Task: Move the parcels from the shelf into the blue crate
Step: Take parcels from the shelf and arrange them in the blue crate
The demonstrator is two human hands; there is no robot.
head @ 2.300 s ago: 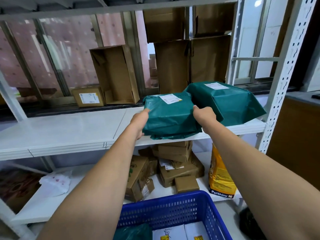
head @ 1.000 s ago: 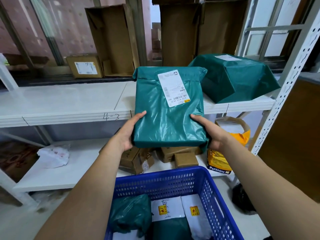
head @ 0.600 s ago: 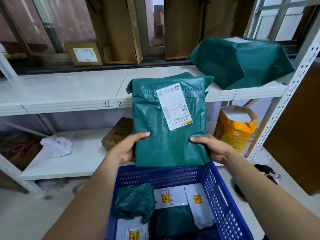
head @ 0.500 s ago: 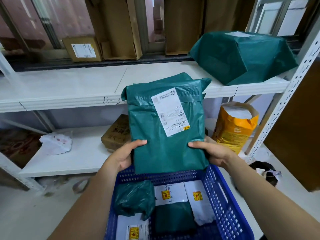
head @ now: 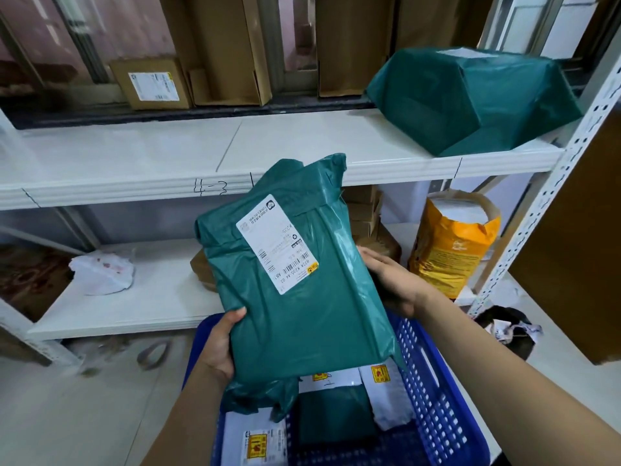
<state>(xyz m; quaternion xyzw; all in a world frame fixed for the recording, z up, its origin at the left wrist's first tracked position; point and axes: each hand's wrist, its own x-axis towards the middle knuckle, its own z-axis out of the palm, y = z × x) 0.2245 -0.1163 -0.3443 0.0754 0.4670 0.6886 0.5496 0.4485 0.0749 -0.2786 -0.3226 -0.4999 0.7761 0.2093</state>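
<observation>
I hold a green plastic parcel (head: 302, 307) with a white label, tilted, just above the blue crate (head: 433, 408). My left hand (head: 220, 344) grips its lower left edge, thumb on top. My right hand (head: 391, 285) holds its right edge from behind and the side. Inside the crate lie several parcels, white ones with yellow stickers and a dark green one (head: 332, 415). A second, bulkier green parcel (head: 470, 99) sits at the right end of the white shelf (head: 134, 163).
Cardboard boxes (head: 151, 84) stand behind the shelf. The lower shelf carries a white bag (head: 100, 272), brown boxes (head: 366, 213) and an open orange bag (head: 453, 243). A perforated white upright (head: 544, 210) rises on the right, with dark litter on the floor beside it.
The parcel came off the shelf, came down towards the crate and has now tilted, its top leaning right. My left hand slid lower along its edge.
</observation>
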